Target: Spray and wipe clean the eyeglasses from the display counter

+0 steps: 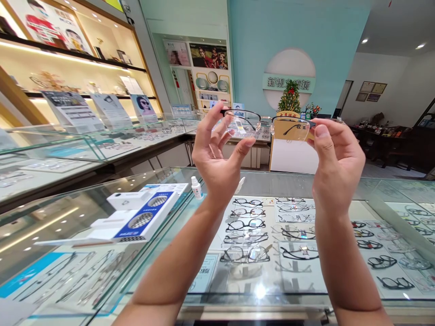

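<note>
I hold a pair of thin dark half-rim glasses (268, 121) up at chest height above a glass display counter (306, 185). My left hand (217, 151) pinches the left end of the frame between thumb and fingertips, palm facing me. My right hand (335, 158) grips the right end at the hinge, thumb on the near side. The lenses are clear and the temples look folded behind them. Under the counter glass lie several rows of eyeglass frames (248, 226).
On the counter to the left sit a blue-and-white box (146, 219), white boxes (127, 199) and a small white dropper bottle (196, 188). More glass showcases and lit wall shelves run along the left. A small Christmas tree (290, 97) stands on a stand beyond.
</note>
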Motion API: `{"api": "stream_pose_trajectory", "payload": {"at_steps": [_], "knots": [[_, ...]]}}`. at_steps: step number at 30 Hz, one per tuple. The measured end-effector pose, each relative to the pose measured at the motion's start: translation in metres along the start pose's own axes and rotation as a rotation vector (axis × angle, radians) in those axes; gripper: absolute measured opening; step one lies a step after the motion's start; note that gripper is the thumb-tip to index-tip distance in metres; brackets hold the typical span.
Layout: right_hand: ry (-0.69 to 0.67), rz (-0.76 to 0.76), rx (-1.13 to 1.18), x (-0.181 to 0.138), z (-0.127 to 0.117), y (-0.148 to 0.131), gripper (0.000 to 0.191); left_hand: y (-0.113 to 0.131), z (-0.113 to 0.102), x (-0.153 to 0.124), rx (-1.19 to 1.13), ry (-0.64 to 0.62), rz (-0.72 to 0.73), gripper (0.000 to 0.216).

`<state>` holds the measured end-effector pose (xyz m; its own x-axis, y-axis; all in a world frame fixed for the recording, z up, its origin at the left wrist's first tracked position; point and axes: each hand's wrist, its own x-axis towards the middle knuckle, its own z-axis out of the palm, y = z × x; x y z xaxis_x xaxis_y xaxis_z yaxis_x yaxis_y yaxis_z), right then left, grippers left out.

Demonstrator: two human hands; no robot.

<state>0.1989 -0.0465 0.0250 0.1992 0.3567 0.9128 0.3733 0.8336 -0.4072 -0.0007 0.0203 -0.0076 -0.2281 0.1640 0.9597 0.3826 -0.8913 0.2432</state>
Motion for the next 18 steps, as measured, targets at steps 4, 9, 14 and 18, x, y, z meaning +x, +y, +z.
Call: {"api": "stream_pose_trajectory", "payload": {"at_steps": [4, 9, 14, 18], "knots": [[0.011, 0.046, 0.03, 0.002, 0.001, 0.004, 0.038, 0.003, 0.001, -0.003, 0.002, 0.006, 0.007, 0.084], [0.06, 0.22, 0.234, 0.006, 0.002, 0.015, 0.032, 0.016, 0.003, -0.009, 0.05, 0.024, -0.001, 0.08], [-0.044, 0.255, 0.309, 0.009, 0.002, 0.026, 0.037, 0.02, 0.006, -0.01, 0.04, 0.045, -0.024, 0.075], [-0.081, 0.256, 0.408, 0.011, 0.001, 0.028, 0.034, 0.014, 0.007, -0.009, 0.01, 0.013, -0.026, 0.081]]}}
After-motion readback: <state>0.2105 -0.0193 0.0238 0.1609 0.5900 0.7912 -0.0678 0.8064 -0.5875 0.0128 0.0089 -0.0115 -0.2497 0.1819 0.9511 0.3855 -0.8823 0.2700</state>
